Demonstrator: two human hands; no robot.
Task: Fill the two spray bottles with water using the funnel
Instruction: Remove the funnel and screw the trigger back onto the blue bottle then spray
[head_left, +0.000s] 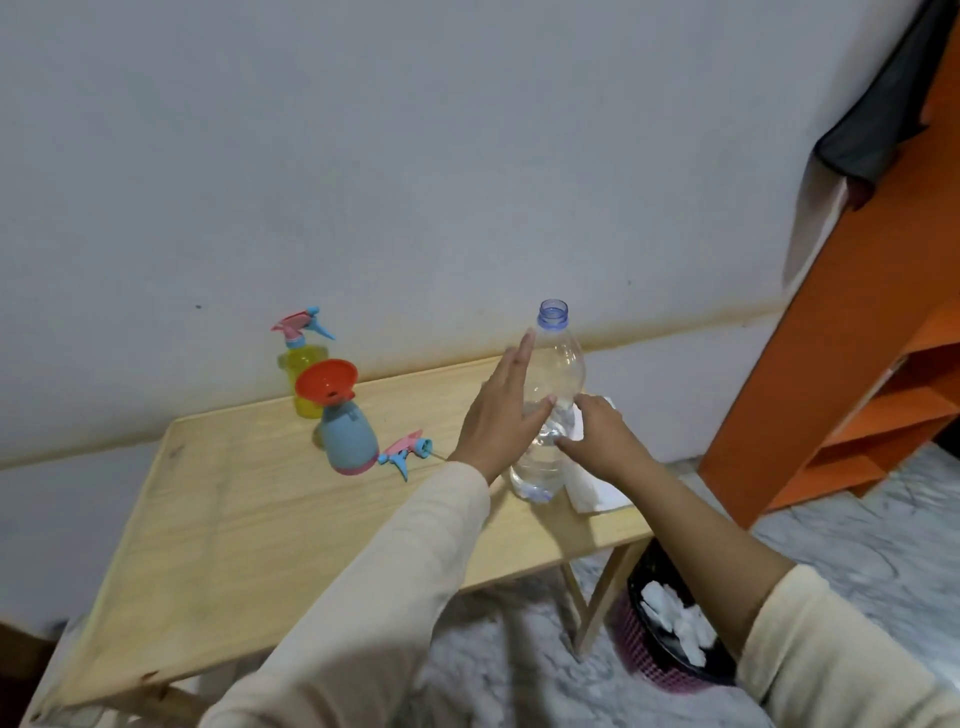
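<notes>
At the far left corner of the wooden table (218, 545), against the far edge, stood the yellow spray bottle (305, 382) with its pink-and-blue trigger head fitted. Just in front of it stood the blue spray bottle (348, 439), head removed, with the red funnel (326, 383) seated in its neck and tilted slightly toward the left. The loose trigger head (408, 449) lay on the surface just right of that bottle.

Toward the right edge stood the uncapped clear water bottle (548, 405), upright and roughly half full. The left hand (501, 415) was at its left side, fingers extended and spread, thumb against the bottle wall; the grasp was wide and had not closed. The right hand (597, 441) rested at the bottle's right side over a white paper towel (597, 493); whether its fingers gripped the bottle or the towel could not be determined.

The step in hand appeared to be taking up the water bottle for pouring. To do it well, the grasp would best close around the mid-body without squeezing, as the thin wall would likely buckle and push water out of the open neck. The bottle should be carried upright to the funnel. The tilted funnel warranted steadying with the free hand, and a slow pour would prevent overflow at the rim.
</notes>
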